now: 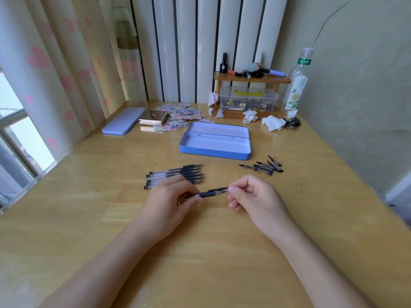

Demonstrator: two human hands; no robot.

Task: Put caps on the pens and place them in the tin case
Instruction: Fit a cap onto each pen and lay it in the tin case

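Note:
My left hand (171, 197) grips a black gel pen (208, 193) by its barrel, tip pointing right. My right hand (251, 195) pinches a clear cap with a black clip (221, 189) at the pen's tip; the cap sits over or just at the tip. Behind my left hand several uncapped pens (178, 174) lie side by side, tips to the right. A small heap of loose caps (264, 166) lies to the right. The blue tin case (216, 140) stands open beyond the pens, with nothing visible inside.
A purple closed tin (124, 123), a shiny box and paper stickers (178, 116) lie at the back left. At the back right stand a wooden shelf (251, 79) over a plastic box, crumpled tissues (272, 122), and a bottle (297, 85).

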